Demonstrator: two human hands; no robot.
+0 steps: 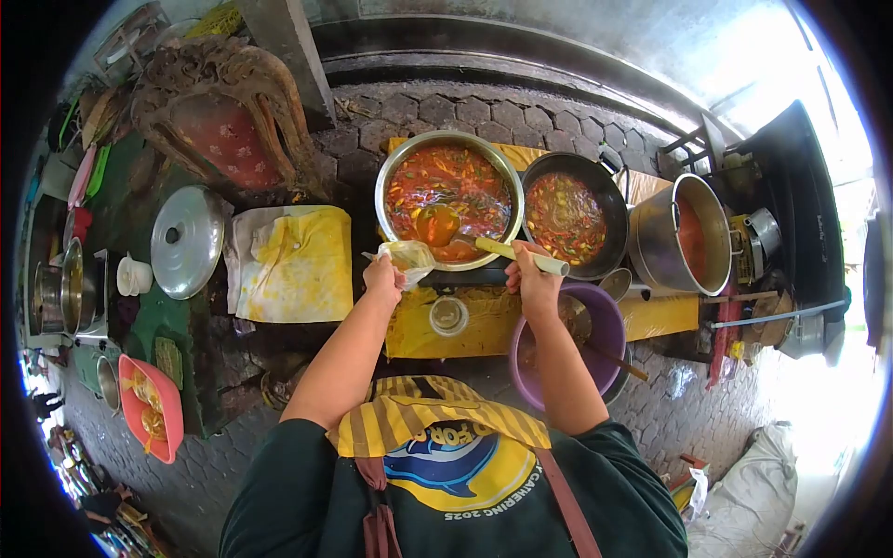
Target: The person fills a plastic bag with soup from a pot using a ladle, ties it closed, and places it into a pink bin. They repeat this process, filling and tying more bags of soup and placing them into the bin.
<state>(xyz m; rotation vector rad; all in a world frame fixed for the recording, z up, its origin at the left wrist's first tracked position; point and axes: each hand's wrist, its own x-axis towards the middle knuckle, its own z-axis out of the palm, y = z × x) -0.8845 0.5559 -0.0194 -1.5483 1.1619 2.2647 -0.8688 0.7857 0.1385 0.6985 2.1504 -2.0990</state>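
Observation:
My left hand (384, 277) is closed on the edge of a clear plastic bag (409, 258), held at the near rim of a large steel basin (382, 186) of red stew. My right hand (537, 273) grips the pale handle of a ladle (437, 226), whose bowl is over the stew and holds reddish liquid. To the right of the basin, a black wok (606, 228) holds more red stew. A small clear container (448, 316) stands on the yellow-covered bench just below the basin.
A purple tub (609, 349) stands beneath my right forearm. A tall steel pot (656, 242) is at the right. Toward the left are a stained cloth (290, 265), a round metal lid (187, 244), a carved chair (223, 139) and a pink basin (166, 454) with filled bags.

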